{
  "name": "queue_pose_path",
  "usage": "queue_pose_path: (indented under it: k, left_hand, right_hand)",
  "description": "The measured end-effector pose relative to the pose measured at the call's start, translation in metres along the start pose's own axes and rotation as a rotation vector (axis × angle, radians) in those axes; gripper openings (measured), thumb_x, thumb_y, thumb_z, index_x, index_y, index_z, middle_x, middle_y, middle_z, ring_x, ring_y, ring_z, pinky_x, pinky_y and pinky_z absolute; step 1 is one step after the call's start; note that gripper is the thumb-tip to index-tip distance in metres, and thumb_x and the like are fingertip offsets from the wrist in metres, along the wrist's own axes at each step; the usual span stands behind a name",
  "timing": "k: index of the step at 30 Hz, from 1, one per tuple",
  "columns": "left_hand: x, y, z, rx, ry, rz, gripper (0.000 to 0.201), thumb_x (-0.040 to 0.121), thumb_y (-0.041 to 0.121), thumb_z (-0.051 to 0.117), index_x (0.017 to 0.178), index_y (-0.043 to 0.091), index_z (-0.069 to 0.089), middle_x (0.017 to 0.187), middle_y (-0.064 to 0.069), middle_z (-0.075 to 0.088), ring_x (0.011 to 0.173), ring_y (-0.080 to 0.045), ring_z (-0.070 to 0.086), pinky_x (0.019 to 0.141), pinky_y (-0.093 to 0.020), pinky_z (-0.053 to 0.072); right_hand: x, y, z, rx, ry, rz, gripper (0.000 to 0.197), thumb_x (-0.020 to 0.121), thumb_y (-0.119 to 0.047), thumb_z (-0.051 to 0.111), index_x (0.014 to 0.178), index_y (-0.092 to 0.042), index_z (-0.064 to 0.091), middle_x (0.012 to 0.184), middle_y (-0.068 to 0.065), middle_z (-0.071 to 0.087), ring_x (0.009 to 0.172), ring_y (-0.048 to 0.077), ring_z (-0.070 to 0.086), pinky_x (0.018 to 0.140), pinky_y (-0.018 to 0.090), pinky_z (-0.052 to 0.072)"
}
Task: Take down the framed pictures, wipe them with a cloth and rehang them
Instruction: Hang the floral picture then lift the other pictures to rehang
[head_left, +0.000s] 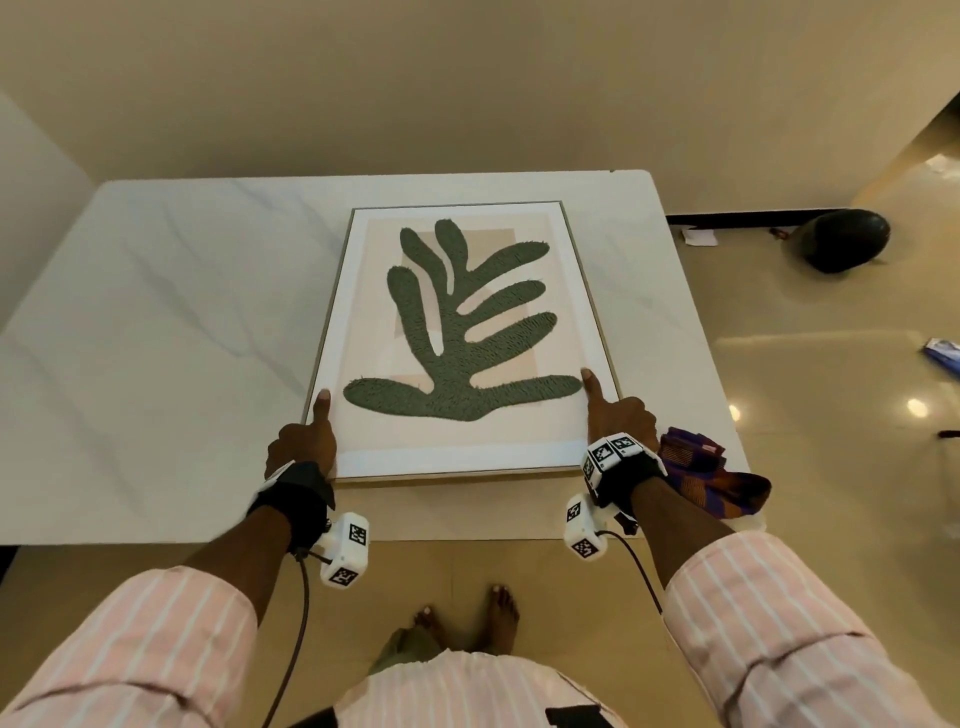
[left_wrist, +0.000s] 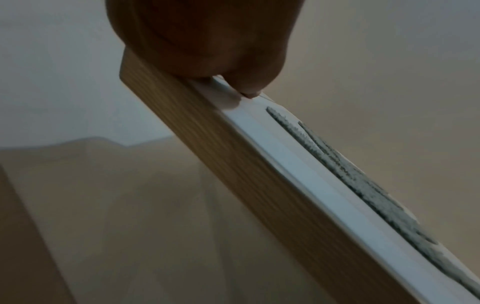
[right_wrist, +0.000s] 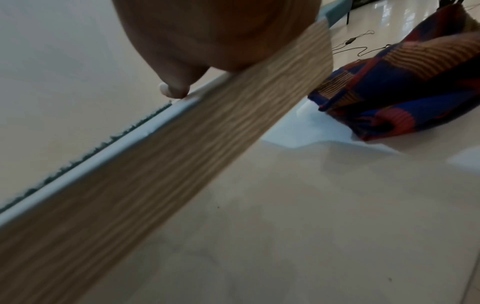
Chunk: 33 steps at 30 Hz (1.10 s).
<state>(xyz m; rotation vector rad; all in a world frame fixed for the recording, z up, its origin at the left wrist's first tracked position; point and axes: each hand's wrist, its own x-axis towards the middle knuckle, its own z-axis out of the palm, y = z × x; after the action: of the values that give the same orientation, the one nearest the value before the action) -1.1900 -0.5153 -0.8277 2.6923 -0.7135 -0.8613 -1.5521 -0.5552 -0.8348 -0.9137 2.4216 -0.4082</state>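
Wood-framed green leaf picture on the white marble table, long axis running away from me; left hand and right hand grip its near corners.

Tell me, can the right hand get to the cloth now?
Probably yes, once it lets go: the right hand grips the picture frame, and the cloth lies on the table beside that wrist, nothing between.

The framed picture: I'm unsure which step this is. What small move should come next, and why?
Probably lower the framed picture flat onto the table and let go. Both the left hand and the right hand grip its near corners, the wrist views suggest it is tilted up, and the cloth lies unused beside it.
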Motion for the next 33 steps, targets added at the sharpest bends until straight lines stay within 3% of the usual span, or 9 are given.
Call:
queue_pose_path:
  k: [6, 9, 16, 26, 29, 33]
  left_hand:
    - [0.007, -0.047, -0.028, -0.107, 0.106, -0.130, 0.111, 0.077, 0.090, 0.016, 0.130, -0.001, 0.052, 0.133, -0.027, 0.052, 0.119, -0.042, 0.052, 0.106, -0.052, 0.037]
    - [0.008, -0.081, -0.055, -0.159, 0.146, -0.172, 0.104, 0.083, 0.084, 0.017, 0.127, -0.003, 0.053, 0.129, -0.028, 0.054, 0.115, -0.042, 0.054, 0.099, -0.048, 0.041]
    - [0.037, -0.154, -0.112, -0.236, 0.220, -0.257, 0.106, 0.084, 0.084, 0.014, 0.127, -0.004, 0.053, 0.130, -0.029, 0.053, 0.119, -0.041, 0.051, 0.102, -0.048, 0.037]
    - [0.096, -0.276, -0.246, -0.360, 0.370, -0.326, 0.108, 0.081, 0.087, 0.014, 0.120, -0.004, 0.057, 0.123, -0.028, 0.057, 0.109, -0.041, 0.056, 0.096, -0.046, 0.041]
    - [0.116, -0.303, -0.291, -0.352, 0.461, -0.334, 0.100, 0.087, 0.081, 0.019, 0.118, -0.006, 0.057, 0.122, -0.029, 0.057, 0.111, -0.041, 0.055, 0.096, -0.046, 0.039]
    - [0.146, -0.327, -0.341, -0.373, 0.494, -0.374, 0.102, 0.083, 0.085, 0.016, 0.118, -0.001, 0.058, 0.119, -0.027, 0.058, 0.106, -0.041, 0.056, 0.088, -0.046, 0.042]
  right_hand:
    - [-0.038, -0.028, 0.021, 0.005, -0.040, -0.080, 0.095, 0.070, -0.091, 0.037, 0.100, -0.005, 0.061, 0.107, 0.019, 0.063, 0.098, 0.036, 0.061, 0.078, 0.037, 0.043]
    - [-0.069, -0.053, 0.038, -0.003, -0.074, -0.160, 0.095, 0.070, -0.091, 0.036, 0.101, -0.005, 0.061, 0.109, 0.018, 0.063, 0.100, 0.036, 0.061, 0.080, 0.038, 0.045]
    - [-0.145, -0.119, 0.081, -0.027, -0.111, -0.308, 0.094, 0.075, -0.088, 0.035, 0.105, -0.003, 0.060, 0.114, 0.020, 0.062, 0.105, 0.037, 0.060, 0.088, 0.039, 0.045]
    - [-0.298, -0.209, 0.183, -0.018, -0.229, -0.447, 0.091, 0.082, -0.084, 0.025, 0.098, -0.004, 0.065, 0.107, 0.019, 0.066, 0.103, 0.035, 0.062, 0.089, 0.038, 0.045]
    - [-0.343, -0.240, 0.213, -0.013, -0.282, -0.480, 0.089, 0.086, -0.081, 0.022, 0.102, -0.004, 0.064, 0.111, 0.020, 0.064, 0.106, 0.035, 0.060, 0.090, 0.038, 0.043]
    - [-0.389, -0.290, 0.247, -0.015, -0.306, -0.525, 0.091, 0.085, -0.082, 0.021, 0.103, -0.005, 0.065, 0.113, 0.020, 0.064, 0.106, 0.035, 0.060, 0.088, 0.039, 0.044]
